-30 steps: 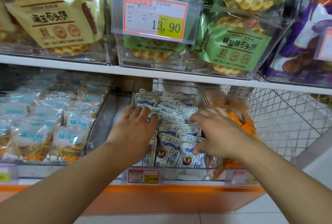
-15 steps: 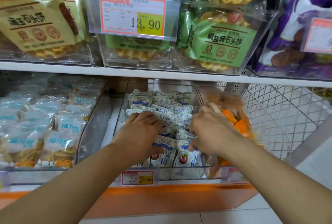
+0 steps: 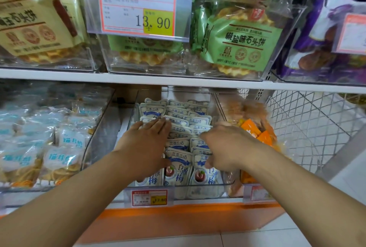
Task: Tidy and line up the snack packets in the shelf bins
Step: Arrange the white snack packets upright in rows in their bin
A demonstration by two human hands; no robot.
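Note:
Several white-and-blue plum snack packets [image 3: 179, 144] stand in rows inside a clear plastic bin [image 3: 204, 191] on the lower shelf. My left hand [image 3: 145, 145] lies flat on the left rows, its fingers straight and reaching toward the back packets. Over the right rows my right hand [image 3: 225, 146] bends at the knuckles, its fingertips tucked down among the packets near the front; whether they pinch one is hidden. The front packets show a red plum picture.
A bin of orange snack bags [image 3: 257, 135] sits just right of my right hand, then a wire mesh basket [image 3: 316, 127]. Pale blue packets [image 3: 65, 147] fill the bin at left. The upper shelf [image 3: 178, 80] carries waffle biscuit bags and a price tag [image 3: 138, 10].
My left hand has slid further back along the left rows with fingers stretched out. My right hand has stayed over the right rows. The camera has shifted slightly.

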